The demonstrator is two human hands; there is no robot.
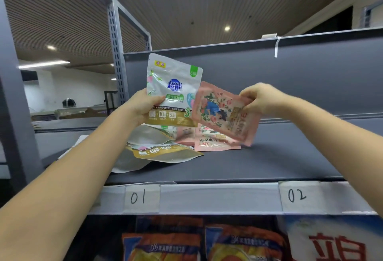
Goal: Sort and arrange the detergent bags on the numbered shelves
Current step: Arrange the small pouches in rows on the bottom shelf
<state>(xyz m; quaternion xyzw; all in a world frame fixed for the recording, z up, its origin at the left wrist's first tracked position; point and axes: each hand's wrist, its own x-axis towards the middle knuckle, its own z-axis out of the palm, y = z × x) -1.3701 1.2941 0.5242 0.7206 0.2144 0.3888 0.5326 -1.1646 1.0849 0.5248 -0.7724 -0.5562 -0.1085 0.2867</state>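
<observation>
My left hand (143, 107) grips a silver, green and gold detergent bag (174, 91) by its left edge and holds it upright above the shelf. A pink flowered bag (223, 113) hangs tilted in my right hand (259, 99), which pinches its right edge; its lower corner is close to the shelf. Under them, more silver-and-gold bags (161, 149) and pink bags (215, 142) lie in a loose pile on the grey shelf (269, 163). Paper labels "01" (142, 198) and "02" (297, 195) are stuck on the shelf's front lip.
A grey back panel (290, 78) closes the shelf behind the bags. A perforated upright post (116, 53) stands at the left. On the shelf below sit orange bags (244, 242) and a white bag with red print (335, 240). The shelf under "02" is bare.
</observation>
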